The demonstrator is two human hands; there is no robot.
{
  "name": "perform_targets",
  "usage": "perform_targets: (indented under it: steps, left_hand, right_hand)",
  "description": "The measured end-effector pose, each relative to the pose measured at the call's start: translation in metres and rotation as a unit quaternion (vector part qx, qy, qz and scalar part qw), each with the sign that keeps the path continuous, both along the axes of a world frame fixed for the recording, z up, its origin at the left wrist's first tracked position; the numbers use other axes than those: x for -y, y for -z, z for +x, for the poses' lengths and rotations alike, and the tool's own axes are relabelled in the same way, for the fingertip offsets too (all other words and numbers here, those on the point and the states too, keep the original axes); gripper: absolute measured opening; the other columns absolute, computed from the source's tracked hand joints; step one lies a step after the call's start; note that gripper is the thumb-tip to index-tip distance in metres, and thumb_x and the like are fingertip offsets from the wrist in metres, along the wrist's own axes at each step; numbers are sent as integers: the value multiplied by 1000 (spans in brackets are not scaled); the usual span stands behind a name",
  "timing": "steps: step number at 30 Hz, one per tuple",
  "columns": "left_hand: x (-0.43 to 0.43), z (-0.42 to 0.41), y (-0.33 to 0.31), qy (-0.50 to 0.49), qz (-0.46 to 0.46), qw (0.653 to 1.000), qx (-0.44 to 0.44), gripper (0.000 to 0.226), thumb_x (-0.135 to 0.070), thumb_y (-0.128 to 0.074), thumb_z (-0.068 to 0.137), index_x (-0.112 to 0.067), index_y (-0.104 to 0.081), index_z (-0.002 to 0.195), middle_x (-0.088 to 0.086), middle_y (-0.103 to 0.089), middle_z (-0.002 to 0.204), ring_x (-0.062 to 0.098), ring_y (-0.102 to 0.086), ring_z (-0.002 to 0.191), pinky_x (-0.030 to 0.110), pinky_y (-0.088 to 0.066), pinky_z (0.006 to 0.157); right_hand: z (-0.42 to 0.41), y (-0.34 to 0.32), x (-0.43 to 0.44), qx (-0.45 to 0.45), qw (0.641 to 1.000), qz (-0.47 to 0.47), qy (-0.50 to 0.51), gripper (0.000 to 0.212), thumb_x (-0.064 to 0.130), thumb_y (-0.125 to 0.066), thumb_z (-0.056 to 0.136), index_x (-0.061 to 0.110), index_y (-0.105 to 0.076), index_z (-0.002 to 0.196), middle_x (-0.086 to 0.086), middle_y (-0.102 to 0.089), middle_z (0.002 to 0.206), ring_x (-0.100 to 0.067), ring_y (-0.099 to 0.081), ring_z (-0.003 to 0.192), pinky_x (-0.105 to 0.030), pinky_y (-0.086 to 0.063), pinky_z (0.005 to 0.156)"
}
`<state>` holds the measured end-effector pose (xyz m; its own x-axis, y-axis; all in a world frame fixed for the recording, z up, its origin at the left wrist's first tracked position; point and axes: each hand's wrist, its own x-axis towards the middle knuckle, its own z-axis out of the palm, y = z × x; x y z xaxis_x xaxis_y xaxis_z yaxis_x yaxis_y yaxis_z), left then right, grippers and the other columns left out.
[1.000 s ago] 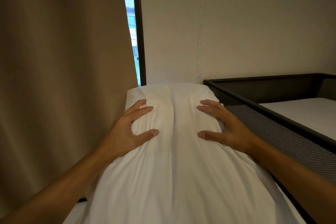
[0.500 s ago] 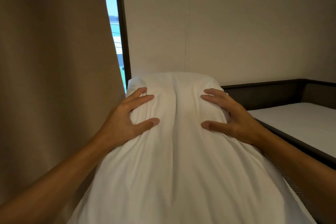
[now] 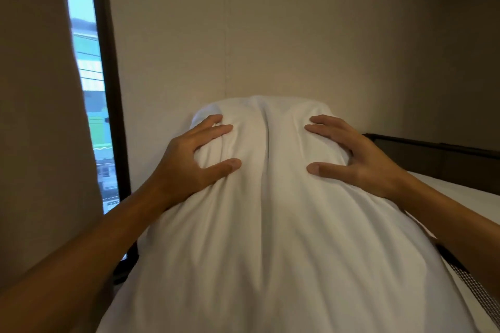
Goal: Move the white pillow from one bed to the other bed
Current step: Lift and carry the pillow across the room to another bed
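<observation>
A large white fabric pillow is filling the middle of the view, held up lengthwise in front of the person, its near end running off the bottom edge. The left hand is gripping its left flank, fingers spread and thumb digging into the cloth; the right hand is doing the same on the right flank, so both are clamped on the pillow with their palms hidden against it. Both forearms are entering from the lower corners, cut off by the frame. To the right, a dark-framed bed with a pale mattress is showing only in part (the pillow is covering its near side). On the left, a beige curtain is hiding most of a narrow window, whose outdoor scene is blurred.
</observation>
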<state>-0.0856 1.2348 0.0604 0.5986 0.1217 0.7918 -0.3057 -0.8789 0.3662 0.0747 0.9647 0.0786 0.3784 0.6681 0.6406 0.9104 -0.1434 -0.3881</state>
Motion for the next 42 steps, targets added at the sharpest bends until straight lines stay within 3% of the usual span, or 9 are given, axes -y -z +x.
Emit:
perform_targets:
  steps: [7, 12, 20, 27, 31, 36, 42]
  left_hand:
    - [-26, 49, -22, 82, -14, 996, 13, 67, -53, -73, 65, -34, -59, 128, -15, -43, 147, -6, -38, 135, 28, -34, 112]
    - [-25, 77, -33, 134, -18, 990, 24, 66, -50, -75, 65, -33, -59, 127, -14, -44, 147, -8, -35, 136, 17, -31, 110]
    - [-11, 140, -42, 196, -29, 980, 16, 70, -54, -71, 62, -30, -60, 128, -12, -44, 148, -9, -35, 135, 9, -30, 107]
    - [3, 213, -52, 239, -34, 970, -14, 70, -57, -71, 61, -33, -61, 126, -14, -45, 147, -10, -37, 133, 18, -30, 111]
    - [4, 252, -63, 253, -41, 966, -41, 68, -58, -71, 60, -32, -64, 123, -15, -51, 141, -10, -44, 128, 14, -32, 107]
    - [12, 288, -73, 268, -46, 961, -55, 69, -60, -69, 56, -29, -67, 118, -23, -58, 125, -21, -48, 112, -2, -33, 91]
    - [21, 321, -91, 276, -38, 959, -61, 57, -52, -72, 63, -30, -68, 116, -22, -60, 121, -23, -50, 107, -5, -34, 85]
  right_hand:
    - [9, -26, -10, 5, 998, 8, 66, 68, 49, -75, 65, 39, -53, 129, 22, -39, 143, 7, -33, 133, -23, -26, 109]
    - [10, -42, 0, 23, 993, 7, 112, 67, 47, -74, 65, 38, -54, 129, 22, -40, 143, 6, -35, 132, -24, -27, 110]
    - [35, -51, 24, 37, 985, 11, 170, 67, 50, -75, 65, 37, -56, 127, 22, -42, 141, 6, -38, 131, -29, -30, 111]
    - [85, -49, 46, 12, 979, 26, 200, 65, 51, -74, 65, 38, -57, 126, 28, -43, 137, 9, -41, 126, -26, -33, 108]
    - [118, -55, 53, -10, 977, 25, 211, 63, 58, -70, 63, 43, -58, 123, 25, -45, 137, 1, -45, 125, -27, -37, 103]
    - [149, -66, 59, -36, 976, 24, 215, 56, 49, -69, 68, 37, -59, 122, 17, -48, 136, -7, -49, 120, -25, -38, 98]
    - [171, -78, 69, -41, 973, 26, 225, 51, 43, -70, 74, 33, -60, 123, 17, -49, 130, 13, -46, 108, -11, -35, 87]
